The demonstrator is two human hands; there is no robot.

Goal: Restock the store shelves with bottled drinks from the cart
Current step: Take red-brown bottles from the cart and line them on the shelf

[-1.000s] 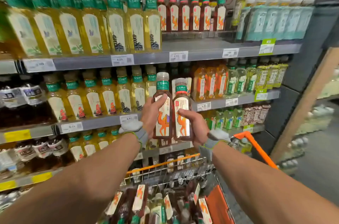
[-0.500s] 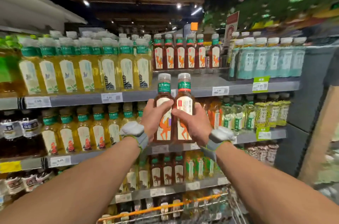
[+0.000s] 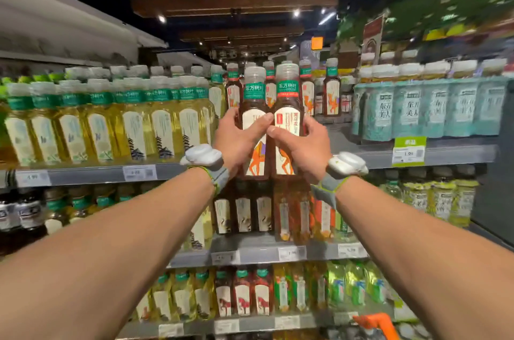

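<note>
Closest to us: 2 forearms, each w/ a white wrist gadget on a grey strap, L one (image 3: 204,156) and R one (image 3: 346,163). The orange cart handle (image 3: 375,323) pokes in bottom right.

Our left hand (image 3: 236,142) is wrapped round 1 dark tea bottle (image 3: 254,94), thumb across the label, fingers curled behind. Our right hand (image 3: 306,147) does the same w/ a 2nd dark bottle (image 3: 288,92). So 2 btls total, upright, sides touching, up at top-shelf height w/ their bottoms about level w/ the top shelf lip (image 3: 459,153). Can't tell if they're resting on it.

Behind them are at least 4 matching camel-label bottles (image 3: 331,94) standing further back on that shelf. Left of those are approx 8 yellow tea bottles (image 3: 133,128) in the front row, packed tight to the edge. To the right are 5 or 6 teal-label bottles (image 3: 434,108), blurry, above a green price tag (image 3: 408,151).

Room-wise, there's a bare grey strip of shelf (image 3: 342,133) just right of our R hand, between the camel row and the teal ones. We see 3 shelf edges in all, and the lower 2 look full.
</note>
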